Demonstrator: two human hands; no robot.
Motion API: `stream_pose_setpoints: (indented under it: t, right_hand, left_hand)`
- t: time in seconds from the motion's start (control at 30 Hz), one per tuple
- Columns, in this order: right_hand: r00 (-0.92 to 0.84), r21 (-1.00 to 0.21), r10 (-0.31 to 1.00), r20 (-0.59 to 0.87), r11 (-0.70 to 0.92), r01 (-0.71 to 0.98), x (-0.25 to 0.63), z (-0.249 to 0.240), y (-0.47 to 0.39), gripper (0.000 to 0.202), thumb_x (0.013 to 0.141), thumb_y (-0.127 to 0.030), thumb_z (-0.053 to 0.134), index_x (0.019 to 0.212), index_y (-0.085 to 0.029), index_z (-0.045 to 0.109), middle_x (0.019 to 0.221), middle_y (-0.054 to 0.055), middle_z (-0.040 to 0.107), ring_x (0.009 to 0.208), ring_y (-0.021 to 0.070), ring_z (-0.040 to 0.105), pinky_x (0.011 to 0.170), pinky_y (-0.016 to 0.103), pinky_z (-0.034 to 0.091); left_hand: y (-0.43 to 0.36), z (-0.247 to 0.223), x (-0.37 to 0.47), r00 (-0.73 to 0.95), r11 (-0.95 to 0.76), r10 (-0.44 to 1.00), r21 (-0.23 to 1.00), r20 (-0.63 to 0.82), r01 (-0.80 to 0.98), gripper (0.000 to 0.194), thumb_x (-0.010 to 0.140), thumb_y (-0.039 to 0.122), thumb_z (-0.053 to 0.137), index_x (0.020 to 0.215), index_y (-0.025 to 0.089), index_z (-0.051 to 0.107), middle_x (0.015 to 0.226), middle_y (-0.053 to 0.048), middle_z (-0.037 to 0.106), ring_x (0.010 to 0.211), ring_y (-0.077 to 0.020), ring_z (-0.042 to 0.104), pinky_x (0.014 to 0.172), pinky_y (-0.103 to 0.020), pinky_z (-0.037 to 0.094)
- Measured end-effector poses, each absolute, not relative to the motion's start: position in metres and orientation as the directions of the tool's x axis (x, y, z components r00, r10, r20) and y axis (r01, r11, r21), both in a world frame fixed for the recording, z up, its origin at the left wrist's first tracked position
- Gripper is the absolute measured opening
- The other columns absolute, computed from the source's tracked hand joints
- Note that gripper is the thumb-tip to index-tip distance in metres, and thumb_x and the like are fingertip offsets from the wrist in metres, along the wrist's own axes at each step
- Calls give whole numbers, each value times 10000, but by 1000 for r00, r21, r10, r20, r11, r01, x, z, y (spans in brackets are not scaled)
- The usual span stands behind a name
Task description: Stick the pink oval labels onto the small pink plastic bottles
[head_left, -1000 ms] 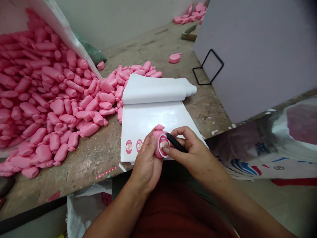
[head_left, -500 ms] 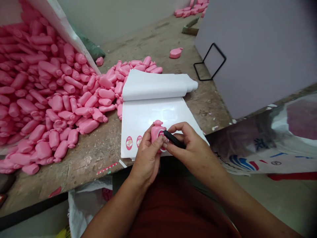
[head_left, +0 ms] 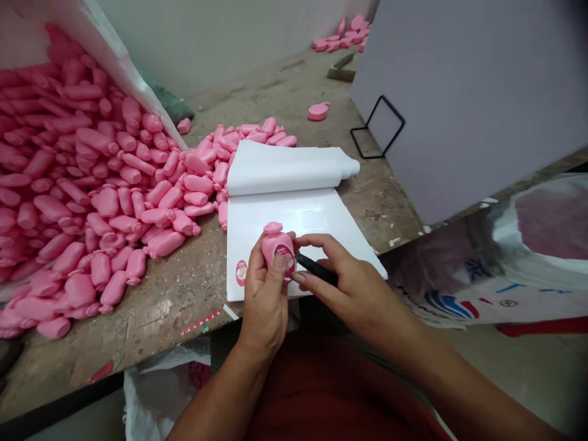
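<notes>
My left hand [head_left: 265, 300] is wrapped round a small pink toy bottle [head_left: 272, 240], held upright, its thumb pressing on the front. An oval label [head_left: 283, 251] with "BABY" printed on it sits on the bottle's face, partly under the thumb. In my right hand [head_left: 342, 275] is a black pen-like tool [head_left: 316, 269], whose tip is close to the label's right edge; whether it touches cannot be seen. Behind both hands lies a white sticker sheet [head_left: 266, 211], its far part curled over in a roll. One oval sticker shows at the sheet's lower left.
A large heap of pink bottles [head_left: 105, 202] spreads from a white-walled bin on the left. One pink bottle [head_left: 318, 111] lies alone farther back. A grey panel [head_left: 459, 104] with a black wire stand [head_left: 379, 128] rises at right, above a printed white sack [head_left: 459, 294].
The bottle and my left hand have shifted left, so more of the label shows. My right hand follows slightly with the black tool. The camera view has tilted a little.
</notes>
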State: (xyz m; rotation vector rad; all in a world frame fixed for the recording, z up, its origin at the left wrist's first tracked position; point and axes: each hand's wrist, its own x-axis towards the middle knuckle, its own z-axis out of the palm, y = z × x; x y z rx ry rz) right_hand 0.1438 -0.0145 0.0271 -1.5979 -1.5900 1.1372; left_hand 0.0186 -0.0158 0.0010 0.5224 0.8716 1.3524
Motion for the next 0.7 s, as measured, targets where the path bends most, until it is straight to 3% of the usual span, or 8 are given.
stream_pose_setpoints:
  t: [0.17,0.37,0.57,0.7]
  right_hand:
    - [-22,-933,994,-110,-96,347,153,20,-20,452,818,-530,641,1188,-271,621,862,29,700,757,233,673,647,340,496]
    - [-69,-953,989,-133,-108,283,163,12,-18,311,815,-483,655,1023,-253,679,645,-17,622,644,196,621,624,326,509]
    - [-21,-952,991,-134,-123,280,166,6,-15,331,786,-509,672,976,-239,701,691,3,645,668,199,612,647,336,510]
    - [34,-957,992,-123,-128,261,164,9,-11,311,775,-513,682,919,-237,699,803,27,682,742,209,620,671,334,504]
  left_hand:
    - [-11,10,9,89,303,937,656,-339,-691,304,846,256,722,1138,209,653,1154,-63,699,1080,-201,667,942,-330,514]
    - [-11,5,3,120,355,914,618,-388,-701,409,813,171,733,1203,212,614,1160,-64,671,1075,-202,673,958,-353,524]
    - [-9,4,2,149,389,903,623,-402,-678,595,688,69,766,1234,230,592,1183,-54,653,1108,-211,652,1013,-372,488]
    - [-11,6,3,200,449,880,619,-430,-645,672,629,23,756,1240,243,583,1189,-45,646,1060,-187,652,930,-319,522]
